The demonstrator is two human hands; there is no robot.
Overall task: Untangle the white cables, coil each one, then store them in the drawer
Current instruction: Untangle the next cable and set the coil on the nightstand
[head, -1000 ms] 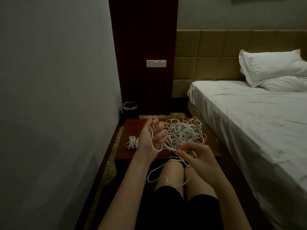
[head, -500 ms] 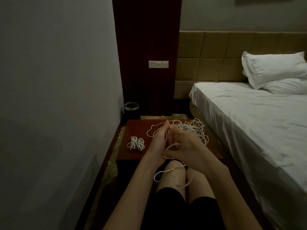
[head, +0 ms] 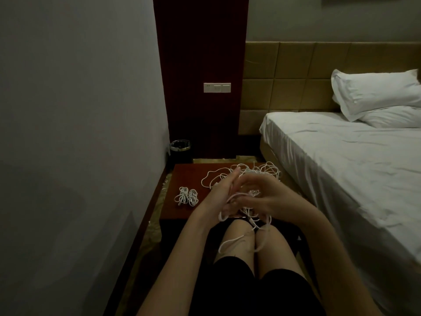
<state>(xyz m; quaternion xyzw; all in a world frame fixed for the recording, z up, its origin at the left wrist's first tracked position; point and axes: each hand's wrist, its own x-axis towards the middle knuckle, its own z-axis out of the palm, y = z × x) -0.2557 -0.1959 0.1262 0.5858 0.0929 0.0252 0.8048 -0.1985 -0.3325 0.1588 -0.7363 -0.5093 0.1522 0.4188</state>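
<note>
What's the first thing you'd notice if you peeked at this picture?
Two hands, the left hand and the right hand, working a white cable that dangles over bare knees. Behind them a tangled cable heap sprawls on the dark red table, with two neat coils at its left.

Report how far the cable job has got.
Done: two coiled cables lie on the nightstand. In hand: the left hand and right hand are winding one white cable, its tail over the knees. Left: the tangled pile behind the hands, then storing everything; no drawer shows.
</note>
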